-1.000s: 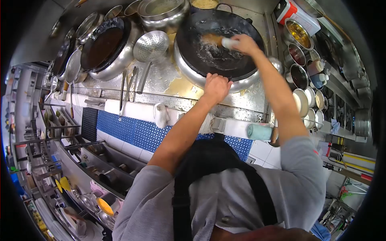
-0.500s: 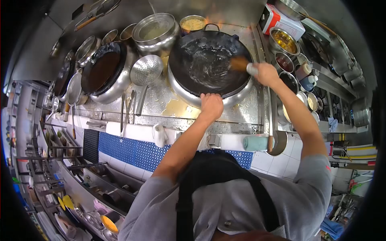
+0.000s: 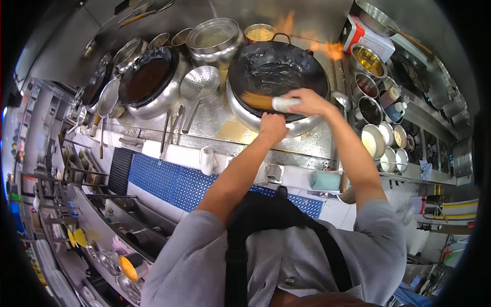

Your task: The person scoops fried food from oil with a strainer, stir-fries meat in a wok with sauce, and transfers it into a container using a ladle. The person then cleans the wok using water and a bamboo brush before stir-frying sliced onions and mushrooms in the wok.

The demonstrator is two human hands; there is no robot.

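A large black wok (image 3: pixel 281 77) sits in a round metal burner ring (image 3: pixel 236 108), its inside wet and shiny. My left hand (image 3: pixel 274 127) is closed on the wok's near edge; whether it grips the rim or a handle there is hidden. In my right hand (image 3: pixel 308 102) is a wok brush (image 3: pixel 280 104) with a white-wrapped handle. Its tan bristles (image 3: pixel 255 100), smeared by motion, lie inside the wok near the front wall. Orange flames (image 3: pixel 332 49) rise behind the wok at the right.
Left of the wok are a perforated skimmer (image 3: pixel 200 82), a steel pot (image 3: pixel 214 38) and another dark wok (image 3: pixel 148 82). Seasoning bowls (image 3: pixel 373 140) and a bowl of yellow oil (image 3: pixel 367 60) line the right. A green rolled cloth (image 3: pixel 326 180) lies along the front edge.
My right hand has swept the brush from the wok's right side to its near left. The wok tilts more toward me, and the flames behind it are larger. My left hand keeps its hold.
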